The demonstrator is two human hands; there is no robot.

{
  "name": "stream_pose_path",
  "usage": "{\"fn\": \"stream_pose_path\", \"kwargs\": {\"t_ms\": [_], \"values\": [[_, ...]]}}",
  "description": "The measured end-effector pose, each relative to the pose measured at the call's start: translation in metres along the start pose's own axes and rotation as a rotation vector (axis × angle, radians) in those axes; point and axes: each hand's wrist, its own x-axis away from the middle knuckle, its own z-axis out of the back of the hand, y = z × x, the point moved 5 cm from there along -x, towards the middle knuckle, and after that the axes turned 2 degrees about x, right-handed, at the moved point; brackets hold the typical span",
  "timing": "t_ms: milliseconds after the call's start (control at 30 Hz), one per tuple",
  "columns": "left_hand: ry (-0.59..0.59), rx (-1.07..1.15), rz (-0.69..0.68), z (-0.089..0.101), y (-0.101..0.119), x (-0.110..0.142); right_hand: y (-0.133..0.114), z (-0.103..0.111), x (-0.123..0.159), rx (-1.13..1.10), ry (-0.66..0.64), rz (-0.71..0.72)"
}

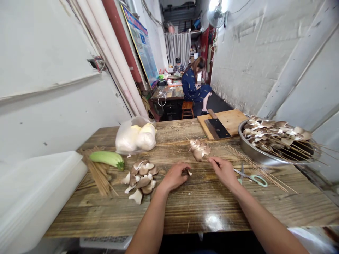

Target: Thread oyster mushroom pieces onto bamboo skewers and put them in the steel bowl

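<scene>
Brown skewered mushrooms (198, 150) ruffle beside the right fingers (215, 162).

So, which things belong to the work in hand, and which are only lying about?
Likely work: skewered mushrooms in right hand; mushroom piece in left hand; loose mushrooms; bare skewers; steel basin.

Seemingly lying about: zucchini; cleaver; cutting board; scissors; plastic bag.

Both forearms (153, 218) reach forward, left grip (176, 176) curled inward, right grip (223, 171) pinched.
</scene>
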Motion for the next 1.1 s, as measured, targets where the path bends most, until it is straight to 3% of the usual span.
{"fn": "stream_pose_path", "kwargs": {"t_ms": [100,233,433,533,633,767,1100], "values": [[0.027,0.047,-0.051,0.002,0.002,-0.004,0.001,-0.001,0.000,0.002,-0.002,0.007],[0.096,0.249,0.015,0.003,-0.008,-0.009,0.001,-0.001,0.001,-0.030,0.005,0.016],[0.501,0.889,0.234,0.026,-0.035,-0.008,-0.006,-0.006,0.004,-0.069,-0.083,0.072],[0.617,1.241,0.268,0.033,-0.040,-0.006,-0.012,-0.011,0.007,-0.062,-0.148,0.127],[0.634,1.466,0.280,0.035,-0.042,-0.006,-0.017,-0.015,0.009,-0.046,-0.178,0.173],[0.623,1.610,0.282,0.034,-0.047,-0.007,-0.019,-0.017,0.011,-0.030,-0.202,0.189],[0.595,1.671,0.301,0.030,-0.049,-0.008,-0.020,-0.022,0.013,0.003,-0.237,0.201]]}}
